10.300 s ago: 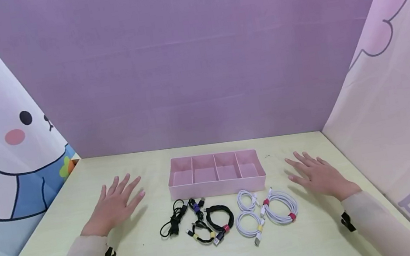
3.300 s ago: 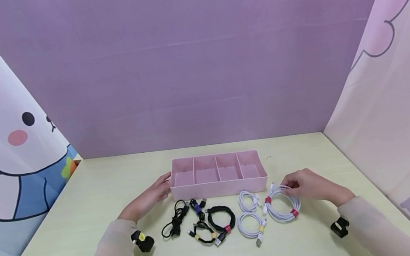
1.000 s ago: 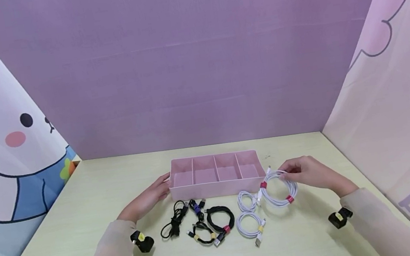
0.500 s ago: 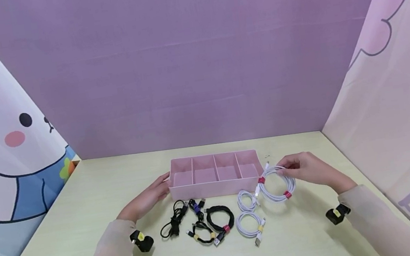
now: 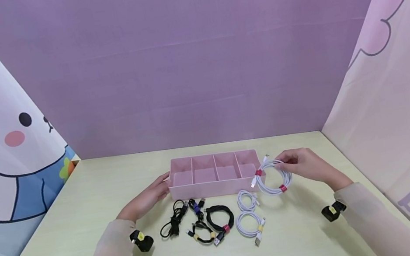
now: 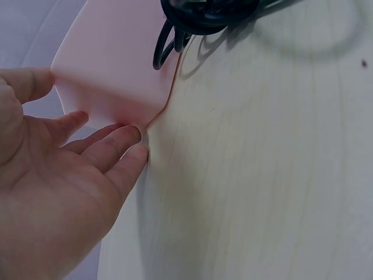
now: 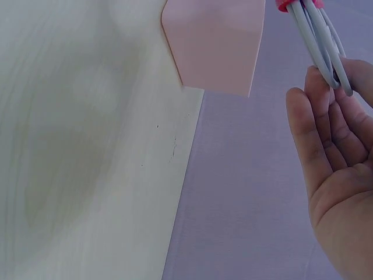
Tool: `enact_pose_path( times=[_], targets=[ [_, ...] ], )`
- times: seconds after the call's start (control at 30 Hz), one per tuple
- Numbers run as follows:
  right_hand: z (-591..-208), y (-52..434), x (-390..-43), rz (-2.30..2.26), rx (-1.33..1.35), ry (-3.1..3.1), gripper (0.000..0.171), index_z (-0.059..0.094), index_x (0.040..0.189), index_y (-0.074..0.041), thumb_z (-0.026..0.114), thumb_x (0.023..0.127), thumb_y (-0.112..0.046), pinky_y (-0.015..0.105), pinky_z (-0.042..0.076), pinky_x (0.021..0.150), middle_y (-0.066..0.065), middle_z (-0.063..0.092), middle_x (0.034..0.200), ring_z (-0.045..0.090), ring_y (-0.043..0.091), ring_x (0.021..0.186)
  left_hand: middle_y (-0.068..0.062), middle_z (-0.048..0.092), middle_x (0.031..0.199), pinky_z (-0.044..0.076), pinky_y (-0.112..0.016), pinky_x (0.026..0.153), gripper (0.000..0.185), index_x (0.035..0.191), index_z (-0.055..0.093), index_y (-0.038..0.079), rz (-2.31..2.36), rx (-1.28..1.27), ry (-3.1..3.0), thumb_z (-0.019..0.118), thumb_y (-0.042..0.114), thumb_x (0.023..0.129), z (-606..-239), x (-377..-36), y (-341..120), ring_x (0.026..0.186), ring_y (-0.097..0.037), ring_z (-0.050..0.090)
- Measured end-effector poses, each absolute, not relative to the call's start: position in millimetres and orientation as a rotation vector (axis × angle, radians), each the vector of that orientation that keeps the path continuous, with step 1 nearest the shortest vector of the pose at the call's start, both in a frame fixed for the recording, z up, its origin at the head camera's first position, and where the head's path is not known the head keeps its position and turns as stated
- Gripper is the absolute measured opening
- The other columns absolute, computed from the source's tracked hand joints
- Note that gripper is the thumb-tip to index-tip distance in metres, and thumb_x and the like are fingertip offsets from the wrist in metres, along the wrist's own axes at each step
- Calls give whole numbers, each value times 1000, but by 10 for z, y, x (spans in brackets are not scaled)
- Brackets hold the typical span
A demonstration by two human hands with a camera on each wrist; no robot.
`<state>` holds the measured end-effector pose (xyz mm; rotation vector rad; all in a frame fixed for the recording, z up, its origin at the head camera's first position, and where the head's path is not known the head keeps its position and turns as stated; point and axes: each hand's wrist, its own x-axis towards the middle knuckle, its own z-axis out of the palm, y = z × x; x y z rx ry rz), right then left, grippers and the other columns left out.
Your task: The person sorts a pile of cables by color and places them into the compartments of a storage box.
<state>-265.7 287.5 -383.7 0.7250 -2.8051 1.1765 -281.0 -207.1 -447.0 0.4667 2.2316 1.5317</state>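
Observation:
A pink tray [image 5: 217, 186] with four compartments stands mid-table. My left hand [image 5: 150, 196] lies flat against its left end, fingers straight [image 6: 111, 146] on the pink wall [image 6: 111, 70]. My right hand [image 5: 302, 164] pinches a large white cable coil [image 5: 273, 178] with red ties and holds it lifted by the tray's right end; the wrist view shows the white strands [image 7: 317, 44] between my fingers beside the tray corner [image 7: 215, 46]. Two smaller white coils [image 5: 249, 214] with yellow ties lie in front of the tray.
Several black cable bundles [image 5: 199, 221] lie on the pale wooden table [image 5: 66, 237] in front of the tray's left half. Purple backdrop behind, printed cloth walls left and right.
My right hand has raised the large white coil off the table and carried it back and left, up to the tray's right end. The left hand has stayed on the tray.

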Motion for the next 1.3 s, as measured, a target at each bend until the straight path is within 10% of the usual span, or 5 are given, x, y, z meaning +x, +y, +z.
enact_pose_path(
  times=[1.3],
  targets=[
    [-3896,2772,-2875,1120,501,-2693,26,75,108,-8,72,96,-30,25,55,65,1,72,89,62,19,76,-17,22,163,21,-50,121,71,162,10,11,1542,469,2232,35,50,108,-4489,-2836,-2051,147,-36,26]
  ],
)
